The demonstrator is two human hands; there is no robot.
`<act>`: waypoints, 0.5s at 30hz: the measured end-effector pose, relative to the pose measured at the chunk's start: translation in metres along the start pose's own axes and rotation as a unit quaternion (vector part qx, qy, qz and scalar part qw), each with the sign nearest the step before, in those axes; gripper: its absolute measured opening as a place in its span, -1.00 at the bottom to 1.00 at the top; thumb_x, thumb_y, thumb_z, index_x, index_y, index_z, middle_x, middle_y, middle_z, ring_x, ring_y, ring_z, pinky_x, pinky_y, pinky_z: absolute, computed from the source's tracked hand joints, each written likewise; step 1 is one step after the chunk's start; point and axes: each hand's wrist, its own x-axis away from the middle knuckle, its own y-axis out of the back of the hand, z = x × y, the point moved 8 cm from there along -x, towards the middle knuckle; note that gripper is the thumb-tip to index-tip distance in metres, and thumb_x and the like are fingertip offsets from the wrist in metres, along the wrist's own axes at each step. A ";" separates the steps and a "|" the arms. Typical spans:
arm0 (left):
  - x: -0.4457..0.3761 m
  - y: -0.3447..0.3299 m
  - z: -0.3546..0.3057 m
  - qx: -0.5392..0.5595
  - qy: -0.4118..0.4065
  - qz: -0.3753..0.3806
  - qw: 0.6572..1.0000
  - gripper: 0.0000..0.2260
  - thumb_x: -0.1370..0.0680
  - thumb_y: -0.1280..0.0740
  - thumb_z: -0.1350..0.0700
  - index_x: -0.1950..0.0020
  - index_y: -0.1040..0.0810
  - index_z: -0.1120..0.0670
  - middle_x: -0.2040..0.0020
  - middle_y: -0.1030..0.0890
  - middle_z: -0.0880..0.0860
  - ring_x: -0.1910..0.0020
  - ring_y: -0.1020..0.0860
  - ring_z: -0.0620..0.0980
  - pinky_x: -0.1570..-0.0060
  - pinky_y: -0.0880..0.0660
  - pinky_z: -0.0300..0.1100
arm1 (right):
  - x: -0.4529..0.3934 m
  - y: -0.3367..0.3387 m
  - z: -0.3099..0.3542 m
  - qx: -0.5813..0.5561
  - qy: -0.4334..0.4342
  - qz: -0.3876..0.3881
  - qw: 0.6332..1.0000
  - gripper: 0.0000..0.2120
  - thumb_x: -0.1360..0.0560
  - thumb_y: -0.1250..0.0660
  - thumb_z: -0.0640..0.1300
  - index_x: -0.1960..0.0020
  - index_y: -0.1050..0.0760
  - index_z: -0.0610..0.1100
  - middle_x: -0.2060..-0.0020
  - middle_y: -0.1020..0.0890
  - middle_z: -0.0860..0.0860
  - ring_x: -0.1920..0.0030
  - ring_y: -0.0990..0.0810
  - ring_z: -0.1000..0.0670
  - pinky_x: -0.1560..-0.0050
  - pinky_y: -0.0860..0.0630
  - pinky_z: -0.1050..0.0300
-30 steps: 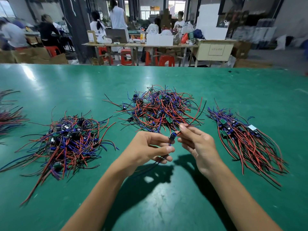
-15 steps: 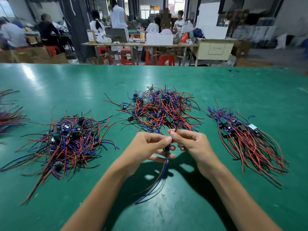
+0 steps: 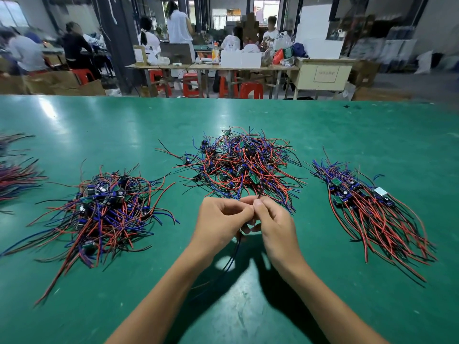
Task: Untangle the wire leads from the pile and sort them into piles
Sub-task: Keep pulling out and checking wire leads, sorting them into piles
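Observation:
A tangled pile [image 3: 238, 165] of red, blue and black wire leads with small circuit boards lies at the table's middle. My left hand [image 3: 221, 219] and my right hand [image 3: 275, 224] meet just in front of it, fingertips pinched together on one wire lead [image 3: 232, 259] whose dark wires hang down between the wrists. The lead's small board is hidden by my fingers. A combed pile [image 3: 372, 209] with wires lying one way sits to the right. A looser pile [image 3: 104, 212] sits to the left.
The green table [image 3: 347, 135] stretches far ahead. Another wire bundle [image 3: 15, 175] shows at the left edge. Beyond the table are work benches, red stools, cardboard boxes and several people.
Both hands have drawn together and closed tighter on the lead. Its wires, first bunched in my left palm, now hang straight down between the wrists.

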 end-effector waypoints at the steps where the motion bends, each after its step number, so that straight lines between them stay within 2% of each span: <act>1: 0.000 0.000 -0.003 -0.015 -0.016 -0.004 1.000 -0.83 -0.50 -0.43 0.29 0.28 -0.72 0.19 0.37 -0.67 0.04 0.43 -0.57 -0.11 0.40 -0.52 -0.23 | 0.000 0.001 0.001 0.009 0.004 -0.010 1.000 -0.69 -0.57 -0.17 -0.01 0.05 -0.66 -0.08 0.20 -0.70 -0.04 0.16 -0.63 -0.15 0.09 -0.61 -0.15; 4: -0.001 -0.003 -0.005 -0.055 -0.045 -0.002 0.997 -0.77 -0.48 -0.46 0.29 0.34 -0.72 0.06 0.42 -0.67 0.05 0.47 -0.57 -0.13 0.43 -0.49 -0.27 | -0.004 0.004 -0.006 -0.008 -0.037 -0.041 0.998 -0.73 -0.53 -0.16 -0.03 0.12 -0.62 -0.07 0.19 -0.72 -0.04 0.22 -0.64 -0.05 0.28 -0.59 -0.01; 7: -0.001 -0.011 -0.001 -0.076 -0.037 0.034 0.996 -0.77 -0.45 -0.45 0.20 0.40 -0.67 0.00 0.48 -0.62 0.09 0.52 -0.53 -0.05 0.50 -0.43 -0.29 | -0.013 0.022 -0.010 -0.054 -0.067 -0.095 0.992 -0.72 -0.63 -0.13 -0.20 0.14 -0.57 -0.07 0.21 -0.72 0.04 0.34 -0.60 0.07 0.41 -0.51 0.16; 9: 0.001 -0.019 0.001 -0.090 -0.027 0.075 0.993 -0.83 -0.42 -0.43 0.16 0.38 -0.68 0.03 0.42 -0.64 0.19 0.52 -0.55 -0.03 0.50 -0.43 -0.28 | -0.020 0.038 -0.011 -0.079 -0.083 -0.126 0.985 -0.69 -0.64 -0.09 -0.25 0.14 -0.54 -0.07 0.23 -0.71 0.06 0.39 -0.60 0.09 0.46 -0.49 0.20; 11: 0.001 -0.024 0.002 -0.102 -0.020 0.102 0.989 -0.82 -0.45 -0.44 0.21 0.36 -0.67 0.07 0.38 -0.65 0.22 0.51 -0.56 -0.05 0.49 -0.45 -0.28 | -0.022 0.047 -0.013 -0.108 -0.103 -0.142 0.979 -0.70 -0.64 -0.08 -0.24 0.13 -0.53 -0.09 0.21 -0.71 0.04 0.42 -0.59 0.09 0.50 -0.48 0.23; 15: 0.000 -0.023 0.005 -0.122 -0.002 0.122 0.985 -0.85 -0.47 -0.42 0.27 0.31 -0.66 0.20 0.36 -0.65 0.25 0.51 -0.56 -0.04 0.51 -0.44 -0.27 | -0.021 0.045 -0.023 -0.228 -0.198 -0.116 0.946 -0.77 -0.63 -0.15 -0.17 0.16 -0.49 -0.07 0.28 -0.72 0.03 0.44 -0.57 0.06 0.43 -0.46 0.20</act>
